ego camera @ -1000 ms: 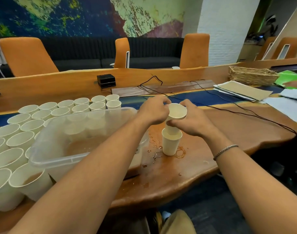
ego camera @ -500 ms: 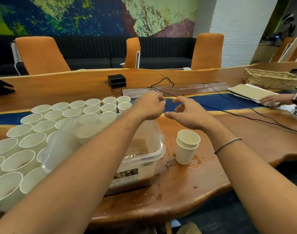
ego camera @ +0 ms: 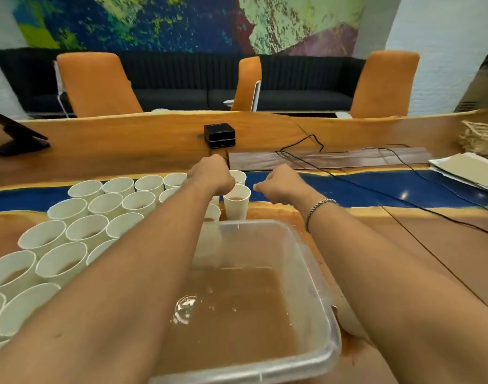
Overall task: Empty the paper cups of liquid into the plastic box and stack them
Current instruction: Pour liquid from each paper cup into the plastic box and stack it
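Note:
A clear plastic box [ego camera: 306, 245] holding brown liquid [ego camera: 237, 314] sits on the wooden table right in front of me. Several white paper cups [ego camera: 79, 231] with brown liquid stand in rows to its left and behind it. My left hand [ego camera: 212, 176] reaches over the far right end of the rows and covers part of a far cup [ego camera: 240, 176]; its fingers are hidden. My right hand [ego camera: 278, 184] hovers with loosely curled fingers, holding nothing, just right of a filled cup [ego camera: 236, 202]. A pale cup-like shape [ego camera: 348, 321] peeks out between the box corner and my right forearm.
A small black box [ego camera: 219, 135] sits on the raised ledge behind the cups. Black cables [ego camera: 348, 173] run across the table to the right. A wicker basket [ego camera: 481, 137] and papers [ego camera: 464, 167] lie far right. Orange chairs [ego camera: 95, 81] stand beyond.
One second ago both hands slid an emptied cup into the stack on the table. They let go and have since reached forward over the box to the far cups.

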`<action>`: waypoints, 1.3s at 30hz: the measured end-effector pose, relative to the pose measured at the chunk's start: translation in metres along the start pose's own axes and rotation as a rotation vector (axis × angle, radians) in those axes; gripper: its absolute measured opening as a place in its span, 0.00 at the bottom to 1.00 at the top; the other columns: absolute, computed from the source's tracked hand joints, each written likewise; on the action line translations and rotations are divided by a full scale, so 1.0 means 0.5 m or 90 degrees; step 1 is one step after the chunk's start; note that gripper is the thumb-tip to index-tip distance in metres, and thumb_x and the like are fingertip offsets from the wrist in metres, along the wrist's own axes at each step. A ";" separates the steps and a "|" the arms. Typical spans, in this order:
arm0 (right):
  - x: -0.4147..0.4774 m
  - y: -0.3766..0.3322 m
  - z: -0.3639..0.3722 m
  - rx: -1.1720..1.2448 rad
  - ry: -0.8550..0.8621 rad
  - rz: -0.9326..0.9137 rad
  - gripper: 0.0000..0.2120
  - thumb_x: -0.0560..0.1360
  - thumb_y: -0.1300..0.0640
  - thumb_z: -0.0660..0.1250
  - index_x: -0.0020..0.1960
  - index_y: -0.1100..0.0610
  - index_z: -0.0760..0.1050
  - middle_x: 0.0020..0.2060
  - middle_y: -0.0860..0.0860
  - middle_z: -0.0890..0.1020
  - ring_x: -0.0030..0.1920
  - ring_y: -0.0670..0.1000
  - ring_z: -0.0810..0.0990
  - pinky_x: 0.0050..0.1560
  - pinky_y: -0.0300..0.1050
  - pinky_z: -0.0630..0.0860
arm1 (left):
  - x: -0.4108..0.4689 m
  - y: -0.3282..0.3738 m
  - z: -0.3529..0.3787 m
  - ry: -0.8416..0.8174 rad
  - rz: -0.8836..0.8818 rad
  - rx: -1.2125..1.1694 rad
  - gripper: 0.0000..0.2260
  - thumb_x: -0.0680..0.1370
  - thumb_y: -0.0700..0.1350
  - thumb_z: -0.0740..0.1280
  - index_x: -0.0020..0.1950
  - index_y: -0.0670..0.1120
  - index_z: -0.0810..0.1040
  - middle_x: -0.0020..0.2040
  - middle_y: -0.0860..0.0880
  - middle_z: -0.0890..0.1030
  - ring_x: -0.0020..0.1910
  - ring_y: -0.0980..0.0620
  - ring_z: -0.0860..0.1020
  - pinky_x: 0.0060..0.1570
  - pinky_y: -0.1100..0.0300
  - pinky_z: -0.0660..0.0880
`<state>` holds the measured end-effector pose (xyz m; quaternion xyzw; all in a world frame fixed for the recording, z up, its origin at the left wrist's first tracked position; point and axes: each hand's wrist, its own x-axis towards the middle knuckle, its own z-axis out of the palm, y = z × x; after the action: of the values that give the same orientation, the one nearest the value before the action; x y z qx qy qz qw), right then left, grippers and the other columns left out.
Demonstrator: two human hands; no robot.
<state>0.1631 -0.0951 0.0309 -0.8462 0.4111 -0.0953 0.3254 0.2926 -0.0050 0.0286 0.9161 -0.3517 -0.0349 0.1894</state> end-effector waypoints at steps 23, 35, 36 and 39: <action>0.099 -0.002 0.058 0.047 -0.145 0.101 0.04 0.81 0.64 0.63 0.48 0.60 0.74 0.48 0.59 0.83 0.42 0.54 0.87 0.47 0.46 0.85 | 0.109 0.014 0.036 -0.064 0.013 0.056 0.08 0.73 0.41 0.75 0.48 0.43 0.79 0.43 0.46 0.79 0.44 0.47 0.79 0.36 0.55 0.75; -0.062 -0.050 -0.110 0.109 -0.019 0.024 0.11 0.81 0.58 0.61 0.49 0.64 0.78 0.39 0.59 0.86 0.33 0.54 0.85 0.32 0.44 0.82 | -0.039 0.073 -0.111 -0.023 0.080 -0.059 0.11 0.81 0.48 0.67 0.44 0.44 0.84 0.37 0.52 0.85 0.31 0.56 0.84 0.40 0.57 0.83; -0.081 -0.056 -0.121 0.101 -0.007 0.009 0.11 0.81 0.57 0.61 0.50 0.64 0.78 0.39 0.58 0.86 0.31 0.53 0.84 0.29 0.42 0.80 | -0.054 0.079 -0.127 -0.010 0.084 -0.061 0.11 0.80 0.48 0.68 0.43 0.44 0.84 0.36 0.51 0.85 0.31 0.55 0.84 0.42 0.56 0.84; -0.131 -0.075 -0.141 0.107 0.012 -0.026 0.15 0.81 0.49 0.64 0.56 0.62 0.77 0.44 0.55 0.85 0.38 0.52 0.84 0.29 0.43 0.80 | -0.100 0.088 -0.177 0.029 0.102 -0.048 0.08 0.79 0.48 0.70 0.46 0.44 0.84 0.38 0.49 0.85 0.34 0.53 0.85 0.45 0.53 0.84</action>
<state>0.1143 -0.0620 0.1159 -0.8232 0.3871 -0.1444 0.3893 0.2447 0.0263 0.1233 0.8776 -0.4182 -0.0122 0.2339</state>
